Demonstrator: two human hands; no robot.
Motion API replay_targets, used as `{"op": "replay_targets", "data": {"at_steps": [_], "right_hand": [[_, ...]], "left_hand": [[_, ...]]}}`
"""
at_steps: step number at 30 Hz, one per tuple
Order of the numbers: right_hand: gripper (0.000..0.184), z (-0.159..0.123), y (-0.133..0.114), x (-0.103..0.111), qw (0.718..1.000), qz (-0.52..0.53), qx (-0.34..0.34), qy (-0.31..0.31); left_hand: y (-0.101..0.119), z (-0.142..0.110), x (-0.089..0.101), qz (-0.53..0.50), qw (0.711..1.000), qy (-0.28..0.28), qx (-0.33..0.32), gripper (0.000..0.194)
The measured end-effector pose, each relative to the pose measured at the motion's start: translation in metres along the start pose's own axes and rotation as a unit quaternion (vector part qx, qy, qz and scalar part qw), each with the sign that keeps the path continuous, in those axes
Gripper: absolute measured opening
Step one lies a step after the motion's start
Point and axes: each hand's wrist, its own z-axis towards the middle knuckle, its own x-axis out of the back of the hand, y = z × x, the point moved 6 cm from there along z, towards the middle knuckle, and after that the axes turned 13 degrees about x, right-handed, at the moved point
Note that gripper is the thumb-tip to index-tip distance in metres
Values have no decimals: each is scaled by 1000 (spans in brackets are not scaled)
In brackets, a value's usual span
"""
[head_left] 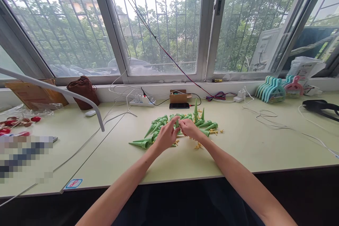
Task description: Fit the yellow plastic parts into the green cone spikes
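Above the middle of the desk, my left hand (166, 135) is closed around a green plastic spike (177, 123), of which only a short part shows. My right hand (190, 129) meets it from the other side, fingers pinched at the spike; whatever they grip is hidden. A pile of similar green cone-shaped spikes (156, 124) with ribbed caps spreads behind and beside both hands. One spike (195, 111) stands point up at the back. Small yellow plastic pieces (198, 146) are scattered near my right wrist, with more among the spikes.
Behind the pile lie a phone (179, 106) and an open cardboard box (178, 97). A power strip (142, 101) and cables line the window side. Teal hangers (270, 90) stand at right. A white curved arm (79, 96) reaches in from the left, near red items (10, 123).
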Motion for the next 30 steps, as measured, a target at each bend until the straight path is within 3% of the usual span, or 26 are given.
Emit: {"op": "replay_targets", "data": {"at_steps": [6, 16, 23, 30], "right_hand": [[48, -1, 1, 0, 1000, 0, -9, -7], [57, 0, -2, 0, 1000, 12, -3, -4], [57, 0, 1, -1, 1000, 15, -5, 3], [56, -1, -1, 0, 1000, 11, -9, 9]], "left_hand": [[3, 0, 3, -14, 1000, -2, -18, 37], [-1, 1, -1, -94, 994, 2, 54, 46], [0, 2, -1, -123, 991, -4, 61, 45], [-8, 3, -5, -202, 973, -29, 111, 48]]}}
